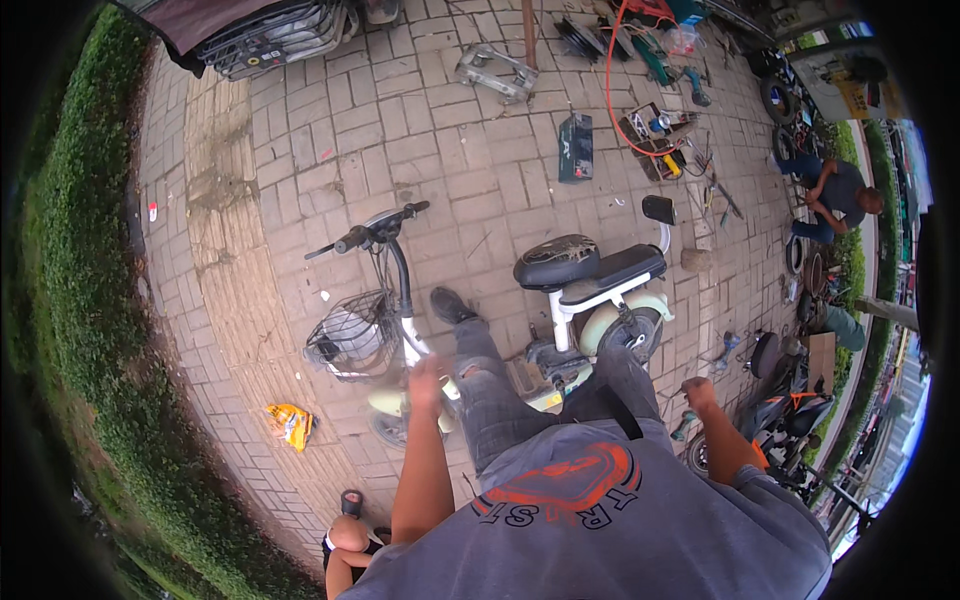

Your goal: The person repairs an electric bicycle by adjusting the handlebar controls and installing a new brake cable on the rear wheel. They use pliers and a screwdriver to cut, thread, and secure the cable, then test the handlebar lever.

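A small white electric bike (413, 343) stands below me, with my legs on either side of its low middle. Its black handlebar (382, 229) points away from me, and a wire basket (352, 335) hangs at its front. My left hand (427, 378) is beside the white front tube; its fingers are smeared, and I cannot tell if it touches the tube. To the right, behind the black seat (613, 273), my right hand (698, 392) hangs in the air with loosely bent fingers and nothing visible in it.
Tools and a dark box (575, 148) lie on the paving at the far right, near an orange hose (610, 92). A person (835, 197) sits at the right edge. Another person's knee (349, 534) shows at lower left, below a yellow bag (291, 426). A hedge (110, 340) borders the left.
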`<state>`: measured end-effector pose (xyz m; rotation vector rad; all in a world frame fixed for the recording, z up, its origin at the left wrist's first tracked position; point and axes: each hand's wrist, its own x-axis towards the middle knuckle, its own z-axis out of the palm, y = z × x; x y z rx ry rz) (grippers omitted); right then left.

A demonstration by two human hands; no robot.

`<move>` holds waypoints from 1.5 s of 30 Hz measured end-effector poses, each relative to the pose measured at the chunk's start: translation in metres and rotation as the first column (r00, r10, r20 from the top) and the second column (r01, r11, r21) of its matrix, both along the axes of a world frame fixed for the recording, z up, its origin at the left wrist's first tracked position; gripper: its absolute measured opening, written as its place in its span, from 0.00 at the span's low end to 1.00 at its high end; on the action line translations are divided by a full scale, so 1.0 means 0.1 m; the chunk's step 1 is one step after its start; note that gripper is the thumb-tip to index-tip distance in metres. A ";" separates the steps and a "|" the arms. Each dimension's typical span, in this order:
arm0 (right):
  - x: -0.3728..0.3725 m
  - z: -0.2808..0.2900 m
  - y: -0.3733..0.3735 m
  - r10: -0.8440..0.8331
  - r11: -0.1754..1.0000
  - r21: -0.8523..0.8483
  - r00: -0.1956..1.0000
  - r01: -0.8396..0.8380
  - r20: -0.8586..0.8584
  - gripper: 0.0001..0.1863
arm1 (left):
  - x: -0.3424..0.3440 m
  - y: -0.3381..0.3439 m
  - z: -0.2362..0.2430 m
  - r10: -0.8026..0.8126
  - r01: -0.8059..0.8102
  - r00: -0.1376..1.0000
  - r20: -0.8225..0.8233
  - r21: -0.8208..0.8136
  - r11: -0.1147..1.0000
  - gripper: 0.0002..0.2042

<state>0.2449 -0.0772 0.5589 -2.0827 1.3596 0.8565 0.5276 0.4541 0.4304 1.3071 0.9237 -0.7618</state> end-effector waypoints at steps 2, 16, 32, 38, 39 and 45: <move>0.87 -0.10 0.11 -0.175 0.984 0.050 0.965 0.168 0.196 0.12 | 0.20 0.15 0.15 0.019 -0.020 1.000 0.009 0.048 0.999 0.17; 5.84 -1.19 1.99 -0.190 0.838 0.543 0.904 -0.053 0.382 0.13 | 2.96 0.56 0.66 -0.712 0.216 0.678 0.182 0.877 0.430 0.21; 6.57 -5.50 3.30 -0.377 0.784 0.473 0.914 0.402 -0.151 0.14 | 3.74 0.41 -0.39 -0.880 0.848 0.332 -0.340 0.516 0.121 0.28; 6.66 -5.36 3.49 -0.176 0.601 0.661 0.882 0.448 -0.437 0.21 | 3.72 0.45 -0.47 -0.866 0.796 0.439 -0.239 0.551 0.251 0.18; 6.70 -5.19 3.46 -0.227 0.485 0.711 0.859 0.509 -0.460 0.19 | 3.72 0.46 -0.45 -0.860 0.790 0.453 -0.235 0.554 0.265 0.17; 6.53 -4.93 3.39 -0.361 0.214 0.787 0.796 0.578 -0.486 0.15 | 3.68 0.48 -0.45 -0.854 0.780 0.469 -0.224 0.559 0.282 0.16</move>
